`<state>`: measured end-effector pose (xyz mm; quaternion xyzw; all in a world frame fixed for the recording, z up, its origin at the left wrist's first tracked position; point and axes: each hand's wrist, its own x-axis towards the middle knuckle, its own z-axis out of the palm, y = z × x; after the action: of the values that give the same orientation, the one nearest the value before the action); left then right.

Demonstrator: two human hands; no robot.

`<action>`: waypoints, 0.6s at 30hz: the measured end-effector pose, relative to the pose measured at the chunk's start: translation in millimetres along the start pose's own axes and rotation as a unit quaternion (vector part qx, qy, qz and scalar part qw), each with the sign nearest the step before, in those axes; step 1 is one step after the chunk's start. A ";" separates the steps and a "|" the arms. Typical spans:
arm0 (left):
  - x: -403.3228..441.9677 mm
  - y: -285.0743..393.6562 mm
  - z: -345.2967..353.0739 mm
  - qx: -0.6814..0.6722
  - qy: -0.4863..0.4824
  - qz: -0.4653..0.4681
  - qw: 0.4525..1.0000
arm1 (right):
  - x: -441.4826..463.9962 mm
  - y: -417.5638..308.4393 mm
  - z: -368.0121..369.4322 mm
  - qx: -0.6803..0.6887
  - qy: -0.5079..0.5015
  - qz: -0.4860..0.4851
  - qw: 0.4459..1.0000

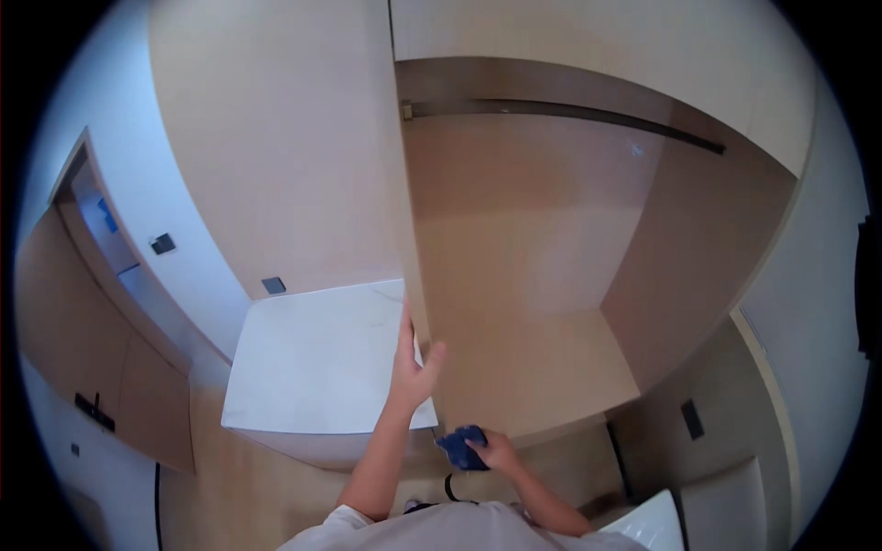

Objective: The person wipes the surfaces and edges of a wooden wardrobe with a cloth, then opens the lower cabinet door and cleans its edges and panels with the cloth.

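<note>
My left hand (pixel 415 365) reaches up to the front edge of the upright wooden panel (pixel 410 202). Its fingers are stretched out along the panel's left face, with the thumb apart on the right; it holds nothing loose. Lower and to the right, my right hand (pixel 498 453) is closed on a folded dark blue cloth (pixel 464 448), which is just in front of the wardrobe's bottom edge. Left of the panel lies a white marble-look countertop (pixel 317 363). On its right is the open wardrobe compartment with a wooden base shelf (pixel 528 367).
A dark hanging rail (pixel 560 111) spans the compartment's top. At the left are a wooden door (pixel 101 340) with a dark handle (pixel 95 412) and a wall switch (pixel 163 243). A dark socket (pixel 274 286) sits above the countertop. A white glossy surface (pixel 650 523) is at lower right.
</note>
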<state>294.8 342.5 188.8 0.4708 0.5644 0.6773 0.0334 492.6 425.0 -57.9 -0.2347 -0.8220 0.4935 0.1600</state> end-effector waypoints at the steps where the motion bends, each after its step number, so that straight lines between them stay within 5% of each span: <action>1: 2.6 -11.6 8.4 -0.024 0.027 -0.041 0.998 | -12.0 9.3 -13.2 0.013 0.002 0.033 0.999; 5: -7.7 -51.0 19.9 -0.075 0.116 -0.085 0.987 | -25.2 49.3 -60.0 0.133 0.065 0.107 0.983; 7: -10.5 -62.8 14.4 -0.047 0.108 -0.041 0.992 | -4.1 13.2 -84.2 0.231 0.163 0.139 0.949; 8: -13.4 -65.0 13.7 -0.035 0.101 -0.020 0.994 | 16.6 13.8 -86.9 0.350 0.178 0.049 0.918; 10: -15.1 -64.8 21.0 -0.085 0.127 -0.020 0.988 | 50.0 -44.8 -111.6 0.439 0.167 0.047 0.881; 13: -13.9 -63.8 15.5 -0.108 0.115 -0.016 0.987 | 102.8 -118.5 -121.3 0.484 0.085 -0.059 0.869; 15: -5.4 -56.7 12.7 -0.116 0.103 -0.008 0.988 | 125.8 -178.8 -115.6 0.387 0.020 -0.210 0.898; 18: -0.1 -26.0 27.0 -0.124 0.107 0.004 0.986 | 137.2 -275.9 -92.1 0.288 -0.008 -0.419 0.861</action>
<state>300.4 371.6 165.8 0.3902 0.4743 0.7887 0.0279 360.2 456.3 233.5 0.1920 -0.6653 0.5967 0.4056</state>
